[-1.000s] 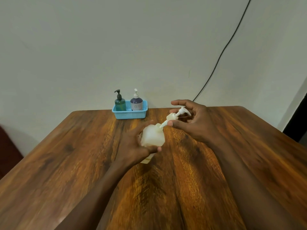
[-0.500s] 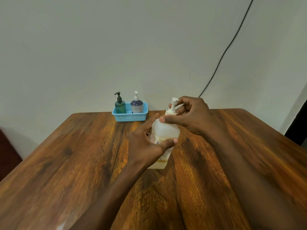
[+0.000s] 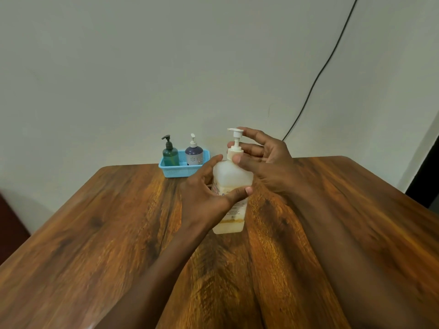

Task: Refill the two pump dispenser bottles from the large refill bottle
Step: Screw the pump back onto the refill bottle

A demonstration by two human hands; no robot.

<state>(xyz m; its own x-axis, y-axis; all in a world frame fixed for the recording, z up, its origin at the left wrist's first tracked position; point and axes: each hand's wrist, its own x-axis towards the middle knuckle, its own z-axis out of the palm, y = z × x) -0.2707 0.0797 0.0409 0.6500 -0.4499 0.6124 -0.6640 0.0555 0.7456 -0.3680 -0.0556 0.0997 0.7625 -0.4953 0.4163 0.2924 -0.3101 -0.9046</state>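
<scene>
The large refill bottle [image 3: 234,179], translucent white with a little yellowish liquid at the bottom, stands upright on the wooden table [image 3: 95,233]. My left hand [image 3: 204,193] is wrapped around its body. My right hand [image 3: 261,160] holds the white pump collar [image 3: 235,151] with thumb and fingers, other fingers spread by the pump head. A green pump bottle [image 3: 170,154] and a purple-grey pump bottle [image 3: 194,153] stand side by side in a blue basket [image 3: 175,170] at the table's far edge.
A pale wall rises directly behind the table, with a black cable [image 3: 318,74] running down it at the right. Something dark red [image 3: 9,224] sits off the table's left side.
The refill bottle was tilted and lifted a second ago; it has been brought upright and set on the table. Both hands stayed on it, the right at the pump.
</scene>
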